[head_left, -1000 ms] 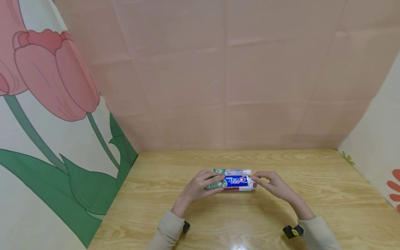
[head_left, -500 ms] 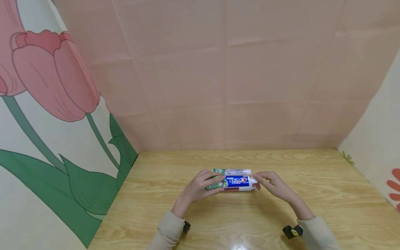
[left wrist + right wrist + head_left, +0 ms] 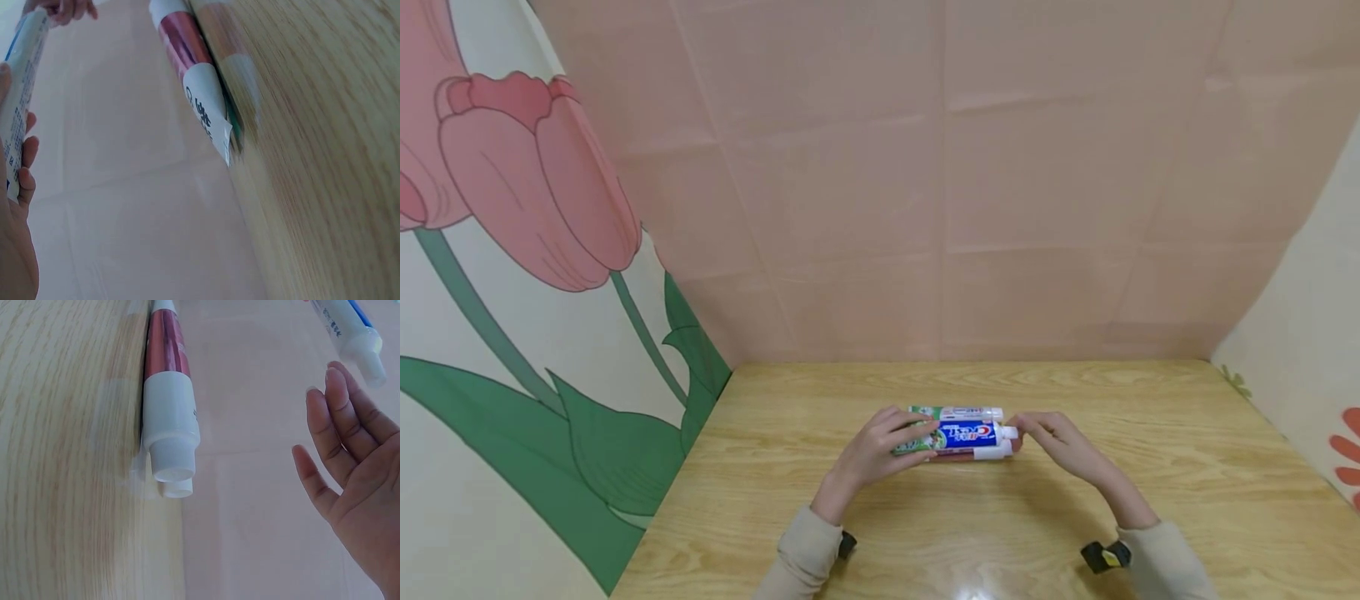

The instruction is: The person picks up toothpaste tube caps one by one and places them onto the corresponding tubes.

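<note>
My left hand grips a blue and green Crest toothpaste tube, its white cap pointing right. In the left wrist view, curled fingers wrap the tube's edge, and it is raised off the table. Beside the cap is my right hand. The right wrist view shows its fingers relaxed and slightly bent, near the white cap but seemingly not holding it; the thumb is hidden there. A red and white toothpaste tube lies on the table below, with another white-capped tube behind it.
The wood-grain table reaches back to a pinkish creased cloth. A tulip-printed panel stands at left, and a pale panel with red petals at right.
My right fingers have drawn slightly right, away from the cap they were touching, so more of the cap shows. My left hand keeps its grip on the toothpaste tube.
</note>
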Available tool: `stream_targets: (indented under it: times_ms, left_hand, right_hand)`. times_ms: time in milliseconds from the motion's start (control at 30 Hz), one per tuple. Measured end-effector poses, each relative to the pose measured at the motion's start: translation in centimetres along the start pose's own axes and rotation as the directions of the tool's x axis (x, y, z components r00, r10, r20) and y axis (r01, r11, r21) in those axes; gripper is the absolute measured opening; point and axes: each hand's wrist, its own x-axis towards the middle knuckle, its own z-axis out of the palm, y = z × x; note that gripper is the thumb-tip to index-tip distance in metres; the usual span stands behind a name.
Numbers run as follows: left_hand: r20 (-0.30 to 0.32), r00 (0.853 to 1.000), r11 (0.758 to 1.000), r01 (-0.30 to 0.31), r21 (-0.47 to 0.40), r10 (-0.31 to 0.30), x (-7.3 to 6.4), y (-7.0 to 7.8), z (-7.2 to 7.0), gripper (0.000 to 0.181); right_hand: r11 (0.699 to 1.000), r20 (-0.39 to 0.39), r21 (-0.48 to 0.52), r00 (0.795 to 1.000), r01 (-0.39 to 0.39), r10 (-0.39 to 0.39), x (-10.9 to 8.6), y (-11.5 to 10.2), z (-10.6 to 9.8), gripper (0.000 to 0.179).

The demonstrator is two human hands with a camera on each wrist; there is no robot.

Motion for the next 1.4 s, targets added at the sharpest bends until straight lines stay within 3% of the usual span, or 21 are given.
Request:
stream_targets:
  times_ms: [200,433,667,800,1033,1400]
  left_hand:
    - [-0.015,1.000,1.000,-0.009,-0.006,0.009,-0.05,-0.13,-0.07,0.045]
    - [-0.020,1.000,1.000,0.008,-0.026,-0.009,-0.26,-0.41,0.04,0.046]
    - [-0.019,1.000,0.999,0.020,-0.033,-0.020,-0.25,-0.37,-0.07,0.050]
    - [-0.026,1.000,0.999,0.012,-0.037,-0.013,-0.12,-0.30,-0.13,0.054]
    - [-0.020,1.000,1.000,-0.001,-0.022,0.001,-0.06,-0.22,-0.10,0.041]
    - [-0.012,1.000,1.000,-0.011,0.009,0.011,-0.20,-0.20,0.16,0.050]
  right_hand:
    - [1.000,-0.017,0.003,1.000,-0.004,0.004,0.02,-0.08,-0.22,0.024]
    - [0.997,-0.025,0.066,0.998,0.051,-0.049,0.01,0.00,-0.12,0.037]
    - [0.987,-0.034,0.122,0.994,0.109,-0.106,0.05,-0.18,-0.23,0.034]
    - [0.988,-0.037,0.126,0.995,0.095,-0.091,0.00,-0.37,-0.27,0.029]
    - [0.992,-0.034,0.116,0.998,0.054,-0.050,-0.10,-0.40,-0.33,0.024]
    - [0.996,-0.036,0.091,0.999,-0.009,0.013,-0.30,-0.53,-0.35,0.021]
